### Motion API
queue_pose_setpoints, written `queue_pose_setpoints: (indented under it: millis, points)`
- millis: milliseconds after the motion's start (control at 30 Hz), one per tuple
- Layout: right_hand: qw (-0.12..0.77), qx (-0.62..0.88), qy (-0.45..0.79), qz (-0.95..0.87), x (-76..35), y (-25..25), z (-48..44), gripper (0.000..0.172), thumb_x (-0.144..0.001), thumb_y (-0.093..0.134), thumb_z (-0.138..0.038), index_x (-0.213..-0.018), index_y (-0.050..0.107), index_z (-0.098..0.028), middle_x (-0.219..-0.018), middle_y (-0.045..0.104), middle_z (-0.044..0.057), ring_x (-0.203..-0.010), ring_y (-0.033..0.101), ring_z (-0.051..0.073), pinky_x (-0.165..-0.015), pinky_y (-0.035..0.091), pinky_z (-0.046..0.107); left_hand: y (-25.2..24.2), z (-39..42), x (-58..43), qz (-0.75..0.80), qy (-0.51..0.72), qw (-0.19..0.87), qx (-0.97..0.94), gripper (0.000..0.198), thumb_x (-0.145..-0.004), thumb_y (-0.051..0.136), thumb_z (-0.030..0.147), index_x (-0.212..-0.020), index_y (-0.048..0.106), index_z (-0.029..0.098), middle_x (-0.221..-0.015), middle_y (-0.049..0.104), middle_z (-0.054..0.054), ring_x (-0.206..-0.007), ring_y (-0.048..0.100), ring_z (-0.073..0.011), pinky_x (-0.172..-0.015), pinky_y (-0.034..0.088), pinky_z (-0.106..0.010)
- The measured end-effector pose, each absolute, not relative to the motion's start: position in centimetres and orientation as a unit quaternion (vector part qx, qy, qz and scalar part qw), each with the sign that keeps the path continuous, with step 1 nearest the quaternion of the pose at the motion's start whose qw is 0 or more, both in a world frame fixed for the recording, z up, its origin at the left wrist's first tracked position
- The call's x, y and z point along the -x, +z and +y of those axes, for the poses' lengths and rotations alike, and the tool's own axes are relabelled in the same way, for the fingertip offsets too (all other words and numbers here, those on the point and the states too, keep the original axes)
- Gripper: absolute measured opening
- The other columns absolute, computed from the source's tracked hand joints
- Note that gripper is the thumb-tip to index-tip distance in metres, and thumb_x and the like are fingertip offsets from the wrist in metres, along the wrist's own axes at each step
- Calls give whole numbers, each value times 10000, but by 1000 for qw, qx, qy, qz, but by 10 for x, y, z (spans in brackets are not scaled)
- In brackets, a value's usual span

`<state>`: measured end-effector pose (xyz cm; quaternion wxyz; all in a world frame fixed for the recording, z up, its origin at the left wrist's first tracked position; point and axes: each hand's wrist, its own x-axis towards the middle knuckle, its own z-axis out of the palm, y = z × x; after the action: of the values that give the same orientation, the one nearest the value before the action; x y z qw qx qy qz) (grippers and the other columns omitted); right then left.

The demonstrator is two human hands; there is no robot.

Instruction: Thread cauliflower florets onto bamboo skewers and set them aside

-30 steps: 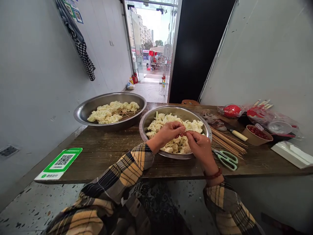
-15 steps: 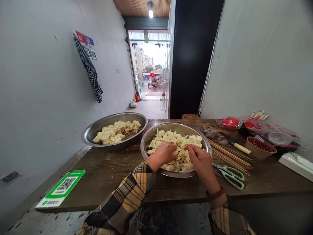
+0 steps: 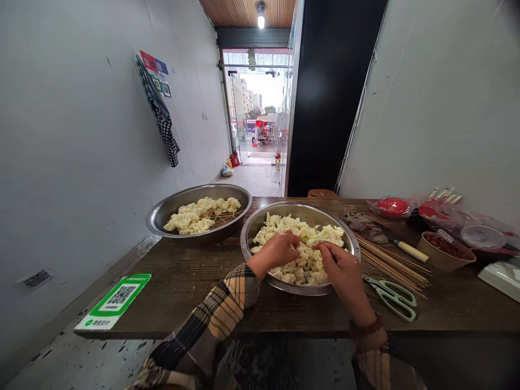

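My left hand (image 3: 280,251) is over the left part of the near steel bowl (image 3: 247,238), its fingers curled; what they hold, if anything, is too small to tell. Over the bowl's right side, my right hand (image 3: 339,265) pinches the end of a thin wooden skewer (image 3: 313,223), which carries a pale cauliflower floret (image 3: 330,234). Loose cauliflower pieces (image 3: 298,271) fill the bowl beneath both hands. A second steel bowl (image 3: 156,219) at the left contains cauliflower (image 3: 190,218) with skewers.
Right of the near bowl lie bare skewers (image 3: 392,265), green-handled scissors (image 3: 396,298) and a knife (image 3: 412,251). Farther right are a paper tub of red sauce (image 3: 447,250) and plastic-wrapped items. A green QR card (image 3: 117,300) lies at the table's left front.
The whole view has shifted, so the scene sits slightly farther right. The fingers of my left hand are more curled. My right hand keeps its pinch near the floret.
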<state>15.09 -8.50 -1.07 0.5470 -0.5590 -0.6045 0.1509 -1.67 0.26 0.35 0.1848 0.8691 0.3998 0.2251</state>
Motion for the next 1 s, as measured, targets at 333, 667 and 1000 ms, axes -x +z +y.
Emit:
queue_pose_setpoints:
  millis: [333, 667, 1000]
  points:
    - [522, 542, 188, -631, -155, -11, -85, 374, -895, 472, -423, -932, 718, -144, -560, 601, 12, -583, 583, 164, -504, 419, 244, 20, 1, 26, 348, 461, 620, -531, 340, -651, 734, 381, -710, 476, 167, -609, 489, 47, -483, 443, -56, -480, 455, -217]
    - [429, 516, 174, -721, -150, -5, -86, 361, -915, 457, -406, -865, 731, -177, -608, 658, 17, -580, 605, 160, -589, 451, 257, 17, 3, 29, 276, 498, 671, -475, 400, -633, 777, 357, -919, 605, 137, -777, 622, -25, -644, 576, -105, -561, 490, -227]
    - [432, 521, 160, -718, -151, -8, -84, 364, -919, 441, -410, -886, 733, -195, -647, 687, 22, -622, 637, 181, -615, 473, 268, 16, -1, 28, 236, 495, 661, -512, 517, -621, 795, 226, -1097, 611, 144, -885, 638, -43, -789, 601, -119, -709, 452, -231]
